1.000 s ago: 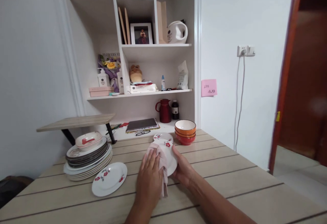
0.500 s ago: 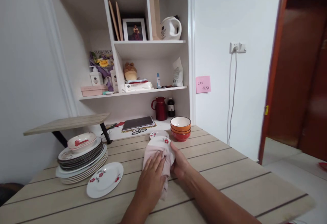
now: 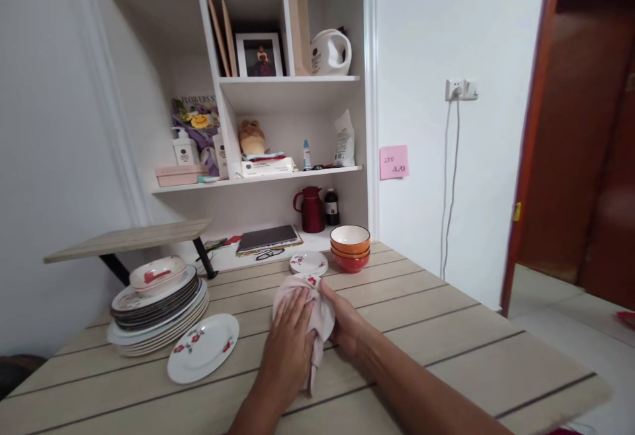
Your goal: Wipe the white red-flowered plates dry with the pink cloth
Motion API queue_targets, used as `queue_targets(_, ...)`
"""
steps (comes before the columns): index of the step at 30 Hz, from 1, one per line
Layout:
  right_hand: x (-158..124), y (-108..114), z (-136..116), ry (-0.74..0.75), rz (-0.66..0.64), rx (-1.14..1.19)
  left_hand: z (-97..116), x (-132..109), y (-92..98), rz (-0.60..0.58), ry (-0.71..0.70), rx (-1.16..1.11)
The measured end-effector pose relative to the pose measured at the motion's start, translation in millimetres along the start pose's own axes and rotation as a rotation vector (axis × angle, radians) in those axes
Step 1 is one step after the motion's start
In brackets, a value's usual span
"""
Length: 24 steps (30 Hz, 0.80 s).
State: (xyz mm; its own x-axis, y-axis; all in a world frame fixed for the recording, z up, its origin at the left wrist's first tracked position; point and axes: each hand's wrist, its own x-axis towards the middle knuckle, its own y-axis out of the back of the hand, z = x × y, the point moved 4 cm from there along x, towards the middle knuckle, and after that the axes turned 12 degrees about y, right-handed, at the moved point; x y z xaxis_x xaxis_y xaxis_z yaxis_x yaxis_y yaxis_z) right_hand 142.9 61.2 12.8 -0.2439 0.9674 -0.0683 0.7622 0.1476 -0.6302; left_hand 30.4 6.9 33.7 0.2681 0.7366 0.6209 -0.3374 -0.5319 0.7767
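A small white plate with red flowers point(image 3: 314, 279) is tilted over the table, mostly hidden under a pale pink cloth point(image 3: 321, 316). My right hand point(image 3: 348, 322) grips the plate's right edge, thumb on top and the other fingers out of sight behind. On the plate's face, my left hand point(image 3: 288, 336) presses the cloth, its fingers laid over the fabric and its thumb against a fold. Just beyond the hands, a short stack of small floral plates point(image 3: 308, 264) sits on the table. An oval floral plate point(image 3: 203, 349) lies to the left.
Orange and red bowls point(image 3: 351, 250) are stacked at the back right. At the left stands a tall stack of plates point(image 3: 157, 319) topped by a white and red dish point(image 3: 157, 275), near a small raised stand point(image 3: 129, 238). A red jug point(image 3: 312, 210) is at the back.
The cloth and my left hand have shifted slightly left over the plate. The plate has turned and come lower, so more of the small stack behind shows.
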Motion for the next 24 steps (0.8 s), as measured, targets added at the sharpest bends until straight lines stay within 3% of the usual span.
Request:
queue_targets(4,1,1,-1,-0.009,0.016,-0.034,7,-2,-3.4,-0.082,-0.043,-0.012)
queue_targets(7,2,4,-8,0.007,0.046,0.067,11,-3,-3.6,-0.105,-0.077,0.013)
queue_targets(12,2,1,-17,0.045,-0.055,0.19,9,0,-0.5,0.012,-0.023,0.11)
queue_targets(18,-3,-7,7,-0.064,-0.117,0.076,-12,3,1.1,0.166,0.105,0.121)
queue_targets(24,-1,-8,18,-0.057,-0.082,0.032,-8,2,0.7,0.016,0.006,0.071)
